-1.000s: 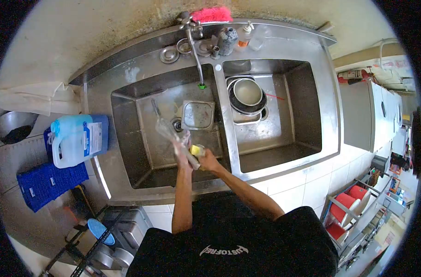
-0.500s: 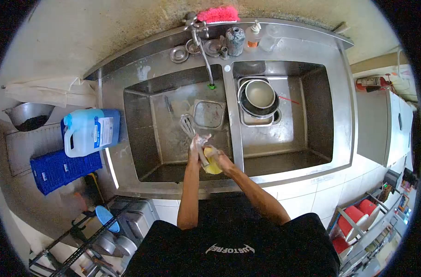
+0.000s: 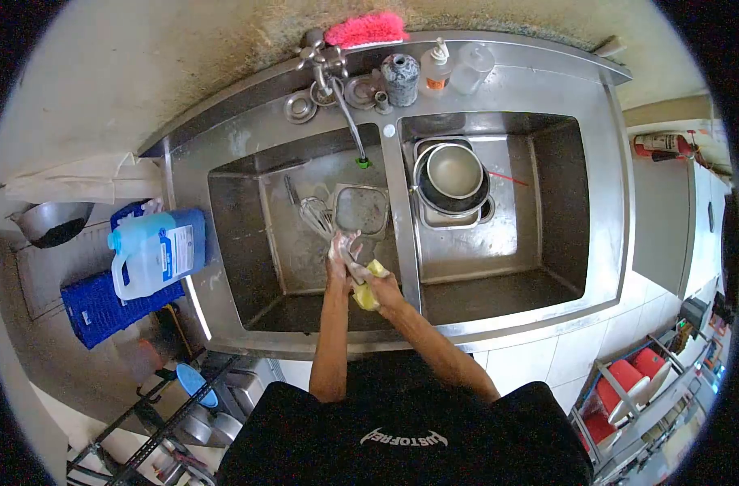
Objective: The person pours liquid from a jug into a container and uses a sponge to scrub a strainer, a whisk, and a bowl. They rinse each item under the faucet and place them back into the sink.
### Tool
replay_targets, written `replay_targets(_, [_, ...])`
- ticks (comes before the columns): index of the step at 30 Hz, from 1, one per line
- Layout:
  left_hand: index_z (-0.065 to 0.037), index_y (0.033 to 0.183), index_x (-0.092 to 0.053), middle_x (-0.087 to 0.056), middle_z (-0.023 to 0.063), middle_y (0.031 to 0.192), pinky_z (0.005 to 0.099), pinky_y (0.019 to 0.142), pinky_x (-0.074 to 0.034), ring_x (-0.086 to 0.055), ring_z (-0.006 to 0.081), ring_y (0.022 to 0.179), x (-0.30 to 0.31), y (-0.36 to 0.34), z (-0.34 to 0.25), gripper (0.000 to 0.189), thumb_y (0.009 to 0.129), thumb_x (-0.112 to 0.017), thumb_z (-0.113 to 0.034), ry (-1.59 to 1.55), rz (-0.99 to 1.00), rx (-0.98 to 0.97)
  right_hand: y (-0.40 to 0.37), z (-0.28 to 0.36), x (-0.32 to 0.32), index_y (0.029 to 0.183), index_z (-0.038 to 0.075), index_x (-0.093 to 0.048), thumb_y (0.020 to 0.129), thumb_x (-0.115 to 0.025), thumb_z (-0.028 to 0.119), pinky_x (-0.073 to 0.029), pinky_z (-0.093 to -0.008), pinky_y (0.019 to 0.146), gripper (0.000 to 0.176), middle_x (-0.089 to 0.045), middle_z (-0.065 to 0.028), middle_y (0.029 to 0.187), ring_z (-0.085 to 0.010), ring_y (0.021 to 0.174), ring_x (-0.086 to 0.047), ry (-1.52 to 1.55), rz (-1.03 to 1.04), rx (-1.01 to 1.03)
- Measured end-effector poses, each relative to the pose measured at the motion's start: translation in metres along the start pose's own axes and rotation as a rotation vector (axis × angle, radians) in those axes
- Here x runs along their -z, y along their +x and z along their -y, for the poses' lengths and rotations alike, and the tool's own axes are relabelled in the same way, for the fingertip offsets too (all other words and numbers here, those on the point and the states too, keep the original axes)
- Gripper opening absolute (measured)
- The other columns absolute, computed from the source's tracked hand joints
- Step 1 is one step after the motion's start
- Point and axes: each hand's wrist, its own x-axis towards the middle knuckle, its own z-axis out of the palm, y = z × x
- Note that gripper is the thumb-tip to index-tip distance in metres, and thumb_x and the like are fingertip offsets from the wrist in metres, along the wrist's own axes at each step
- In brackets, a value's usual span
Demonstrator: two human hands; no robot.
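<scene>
Over the left basin of a steel sink (image 3: pixel 438 322), my left hand (image 3: pixel 342 256) is closed round the handle of a wire whisk (image 3: pixel 314 213), with white suds on the fingers. The whisk's wire end points up and left. My right hand (image 3: pixel 383 289) grips a yellow sponge (image 3: pixel 366 297) against the lower part of the handle. A square metal tray (image 3: pixel 361 211) lies on the basin floor just beyond my hands. Beside the whisk wires lies another utensil (image 3: pixel 291 190).
Stacked bowls (image 3: pixel 454 171) sit in the right basin. The faucet (image 3: pixel 350 121) reaches over the left basin. Bottles (image 3: pixel 401 81) stand along the back ledge. A blue jug (image 3: pixel 165 253) is at the left edge, above a blue crate (image 3: pixel 110 306).
The whisk has tilted further left, and the sponge has turned in my right hand near the handle's lower end. The whole view has shifted slightly.
</scene>
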Motion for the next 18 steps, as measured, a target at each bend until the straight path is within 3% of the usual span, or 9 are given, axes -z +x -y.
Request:
replay_targets(3, [-0.009, 0.097, -0.049, -0.055, 0.0057, 0.094, 0.0397, 0.083, -0.040, -0.053, 0.0239, 0.099, -0.014, 0.005, -0.005, 0.040, 0.082, -0.051, -0.046, -0.033, -0.034, 0.092, 0.009, 0.013, 0.005, 0.100, 0.001, -0.055, 0.084, -0.055, 0.011, -0.050, -0.0282, 0.062, 0.019, -0.060, -0.0047, 0.089, -0.0142, 0.075, -0.059, 0.039, 0.032, 0.060])
replay_targets(5, [-0.006, 0.110, -0.041, -0.055, 0.0098, 0.108, 0.0350, 0.079, -0.046, -0.052, 0.0246, 0.096, -0.009, 0.013, -0.003, 0.050, 0.082, -0.050, -0.047, 0.049, 0.074, 0.176, 0.014, 0.015, 0.008, 0.100, 0.001, -0.055, 0.084, -0.056, 0.011, -0.050, -0.0279, 0.062, 0.019, -0.059, -0.0045, 0.089, -0.0136, 0.077, -0.059, 0.072, 0.090, 0.117])
replay_targets(8, [-0.008, 0.108, -0.043, -0.057, 0.0115, 0.107, 0.0349, 0.077, -0.046, -0.054, 0.0246, 0.090, -0.010, 0.027, 0.003, 0.048, 0.082, -0.048, -0.048, -0.184, -0.012, 0.364, 0.016, 0.028, -0.001, 0.104, 0.000, -0.052, 0.085, -0.053, 0.012, -0.049, -0.0288, 0.066, 0.022, -0.059, -0.0058, 0.090, -0.0151, 0.080, -0.058, -0.203, 0.018, 0.157])
replay_targets(10, [-0.007, 0.110, -0.045, -0.059, 0.0117, 0.102, 0.0361, 0.078, -0.046, -0.054, 0.0245, 0.093, -0.006, 0.018, -0.004, 0.050, 0.082, -0.048, -0.049, -0.196, 0.056, 0.390, 0.015, 0.042, -0.018, 0.098, 0.000, -0.054, 0.085, -0.053, 0.018, -0.047, -0.0333, 0.062, 0.022, -0.060, -0.0106, 0.074, -0.0199, 0.072, -0.058, -0.659, -0.208, 0.674])
replay_targets(12, [-0.006, 0.113, -0.046, -0.059, 0.0110, 0.104, 0.0378, 0.080, -0.045, -0.053, 0.0237, 0.097, -0.009, 0.006, -0.024, 0.053, 0.082, -0.047, -0.050, -0.231, 0.190, 0.422, 0.029, 0.046, -0.013, 0.098, -0.002, -0.052, 0.087, -0.048, 0.019, -0.045, -0.0360, 0.062, 0.024, -0.057, -0.0125, 0.075, -0.0209, 0.072, -0.056, -0.782, -0.203, 0.700])
replay_targets(13, [-0.004, 0.117, -0.045, -0.057, 0.0108, 0.107, 0.0385, 0.081, -0.045, -0.052, 0.0232, 0.101, -0.003, 0.004, -0.026, 0.053, 0.085, -0.045, -0.046, -0.108, 0.114, 0.289, 0.037, 0.048, -0.011, 0.099, -0.004, -0.050, 0.089, -0.044, 0.020, -0.042, -0.0388, 0.061, 0.026, -0.054, -0.0145, 0.076, -0.0218, 0.071, -0.054, -0.904, -0.200, 0.729])
replay_targets(15, [-0.004, 0.116, -0.046, -0.055, 0.0109, 0.109, 0.0385, 0.082, -0.045, -0.052, 0.0231, 0.101, -0.012, -0.023, -0.051, 0.050, 0.086, -0.044, -0.044, 0.011, 0.168, 0.150, 0.047, 0.057, -0.020, 0.098, -0.004, -0.050, 0.089, -0.042, 0.019, -0.040, -0.0394, 0.059, 0.026, -0.052, -0.0151, 0.074, -0.0217, 0.069, -0.052, -0.986, -0.168, 0.715])
replay_targets(17, [-0.003, 0.116, -0.046, -0.054, 0.0110, 0.111, 0.0385, 0.082, -0.045, -0.052, 0.0231, 0.101, 0.002, -0.032, -0.061, 0.047, 0.087, -0.043, -0.041, 0.125, 0.214, 0.015, 0.073, 0.033, -0.012, 0.098, -0.003, -0.047, 0.090, -0.037, 0.016, -0.039, -0.0368, 0.059, 0.023, -0.049, -0.0136, 0.073, -0.0213, 0.067, -0.049, -1.012, -0.159, 1.015])
replay_targets(18, [-0.003, 0.116, -0.046, -0.053, 0.0111, 0.112, 0.0385, 0.083, -0.045, -0.052, 0.0233, 0.102, 0.023, -0.023, -0.058, 0.045, 0.088, -0.043, -0.038, 0.163, 0.263, 0.114, 0.076, 0.032, -0.021, 0.098, -0.003, -0.047, 0.090, -0.037, 0.016, -0.039, -0.0368, 0.059, 0.023, -0.049, -0.0136, 0.073, -0.0213, 0.067, -0.049, -1.023, -0.152, 1.019])
